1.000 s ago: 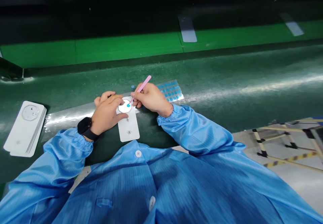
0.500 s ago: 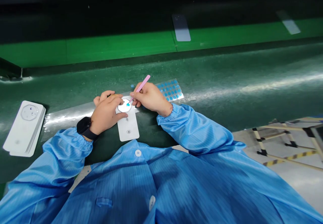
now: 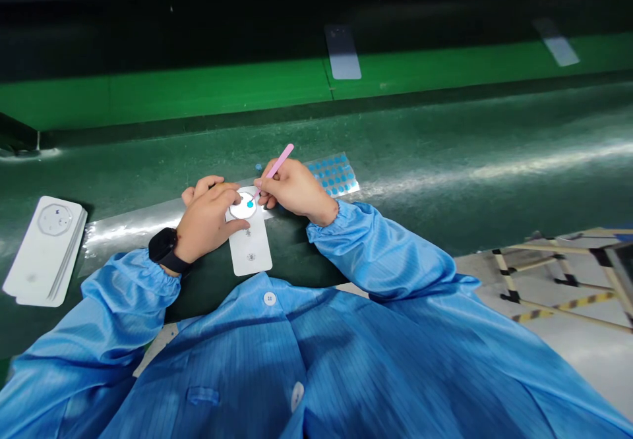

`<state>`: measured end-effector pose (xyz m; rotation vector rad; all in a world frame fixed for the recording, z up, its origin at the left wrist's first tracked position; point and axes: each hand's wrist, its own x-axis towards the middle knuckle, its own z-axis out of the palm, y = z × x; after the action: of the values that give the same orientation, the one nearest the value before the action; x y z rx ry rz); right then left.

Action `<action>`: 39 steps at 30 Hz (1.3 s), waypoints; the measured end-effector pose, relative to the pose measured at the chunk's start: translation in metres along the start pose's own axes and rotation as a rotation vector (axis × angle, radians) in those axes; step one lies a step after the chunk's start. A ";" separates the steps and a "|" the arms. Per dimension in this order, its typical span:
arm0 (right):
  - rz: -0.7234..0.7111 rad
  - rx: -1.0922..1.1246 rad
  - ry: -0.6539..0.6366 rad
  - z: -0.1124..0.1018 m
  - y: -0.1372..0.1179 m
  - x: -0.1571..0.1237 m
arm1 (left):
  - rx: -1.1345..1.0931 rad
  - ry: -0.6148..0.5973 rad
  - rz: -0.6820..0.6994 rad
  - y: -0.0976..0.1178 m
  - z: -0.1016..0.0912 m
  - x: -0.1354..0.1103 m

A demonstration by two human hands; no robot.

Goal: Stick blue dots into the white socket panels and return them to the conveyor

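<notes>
Pinching pink tweezers (image 3: 277,165) in the right hand (image 3: 294,188), the person has the tips down at a blue dot (image 3: 250,204) on a round white disc (image 3: 239,209). The disc lies at the top of a long white card (image 3: 250,248), on the bench directly in front of the person. The left hand (image 3: 208,218) covers the disc's left edge, though I can't tell whether it grips the disc or only presses on it. The two hands stay apart, with the disc between them. Just beyond the right hand lies a sheet of blue dots (image 3: 333,175), on a strip of clear film (image 3: 133,231) running under the card. A black watch (image 3: 163,244) circles the left wrist, and blue sleeves (image 3: 380,248) gather at both cuffs. Well left, a stack of white cards (image 3: 44,251) sits on the green bench (image 3: 445,162). A striped frame (image 3: 554,281) stands on the floor (image 3: 583,353) to the right.
</notes>
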<state>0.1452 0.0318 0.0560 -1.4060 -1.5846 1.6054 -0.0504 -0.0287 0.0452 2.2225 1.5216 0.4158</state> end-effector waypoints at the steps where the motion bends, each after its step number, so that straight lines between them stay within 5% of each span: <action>1: 0.002 0.000 0.001 0.000 -0.001 0.000 | 0.001 0.002 0.001 0.000 0.000 0.000; 39: -0.032 -0.066 0.024 0.002 0.001 -0.001 | 0.046 -0.018 0.011 -0.001 0.001 -0.001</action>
<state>0.1437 0.0296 0.0552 -1.4212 -1.6512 1.5257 -0.0508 -0.0292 0.0441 2.2647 1.5248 0.3670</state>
